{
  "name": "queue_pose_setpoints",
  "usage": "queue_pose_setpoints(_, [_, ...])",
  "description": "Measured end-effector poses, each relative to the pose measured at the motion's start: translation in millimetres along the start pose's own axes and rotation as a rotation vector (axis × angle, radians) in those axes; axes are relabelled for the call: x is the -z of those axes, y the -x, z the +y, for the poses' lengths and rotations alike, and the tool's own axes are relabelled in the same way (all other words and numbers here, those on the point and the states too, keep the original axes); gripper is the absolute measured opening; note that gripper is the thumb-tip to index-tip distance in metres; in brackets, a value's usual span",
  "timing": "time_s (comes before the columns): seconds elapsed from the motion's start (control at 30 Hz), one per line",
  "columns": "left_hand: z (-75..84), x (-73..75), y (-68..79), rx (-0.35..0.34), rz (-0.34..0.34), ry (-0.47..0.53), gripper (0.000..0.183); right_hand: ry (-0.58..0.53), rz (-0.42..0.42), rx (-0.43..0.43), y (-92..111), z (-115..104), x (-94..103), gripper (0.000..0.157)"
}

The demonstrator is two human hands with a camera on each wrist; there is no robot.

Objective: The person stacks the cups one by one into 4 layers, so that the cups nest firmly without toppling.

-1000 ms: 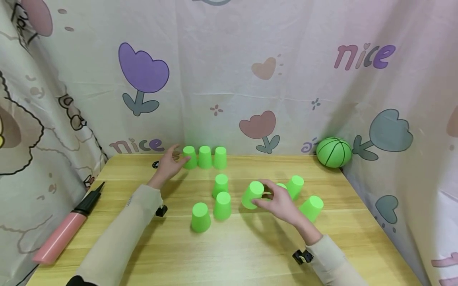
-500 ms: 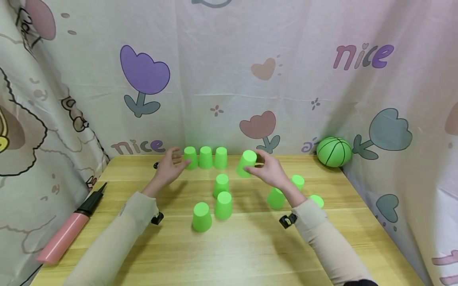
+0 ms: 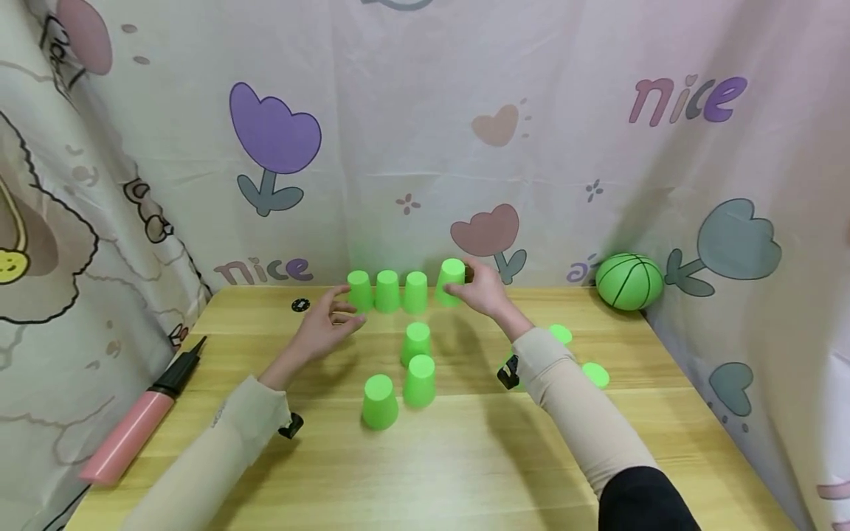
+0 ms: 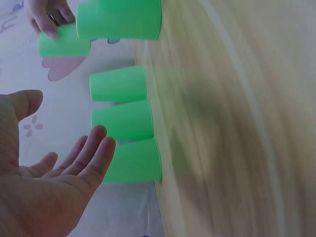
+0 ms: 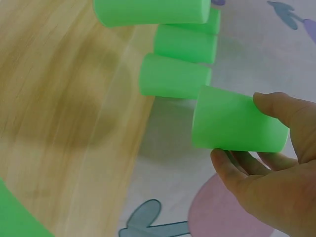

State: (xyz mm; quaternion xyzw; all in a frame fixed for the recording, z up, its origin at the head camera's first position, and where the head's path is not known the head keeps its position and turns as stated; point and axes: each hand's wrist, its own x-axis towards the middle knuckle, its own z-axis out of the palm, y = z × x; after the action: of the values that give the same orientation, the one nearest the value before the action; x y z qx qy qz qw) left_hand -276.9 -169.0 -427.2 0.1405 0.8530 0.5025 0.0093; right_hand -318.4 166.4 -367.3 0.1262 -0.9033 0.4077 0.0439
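Note:
My right hand pinches a green plastic cup between thumb and fingers, mouth down, off the table and just right of the back row. The right wrist view shows the thumb on one side of this cup and fingers under the other. Three more upside-down cups stand side by side along the back edge. Near the leftmost of them is my left hand, fingers loosely spread, holding nothing; whether it touches that cup I cannot tell. Two cups stand one before the other at mid-table, with another cup at front left.
At right, cups are partly hidden behind my right sleeve. A green ball sits at the back right corner. A pink hand pump lies along the left edge; a small black disc lies at back left.
My right hand has carried its cup from mid-table back and slightly left, to beside the back row. The left hand has shifted slightly, staying near the leftmost cup.

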Motion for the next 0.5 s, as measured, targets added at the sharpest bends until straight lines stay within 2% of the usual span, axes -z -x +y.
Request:
queue_pose_setpoints(0.27, [11.4, -13.2, 21.5, -0.085, -0.086, 0.041, 0.070, 0.004, 0.005, -0.073, -9.4, 15.8, -14.2, 0.057])
queue_pose_setpoints(0.5, [16.0, -22.5, 45.9, -0.127, -0.160, 0.059, 0.067, 0.003, 0.014, -0.110, -17.3, 29.1, -28.2, 0.061])
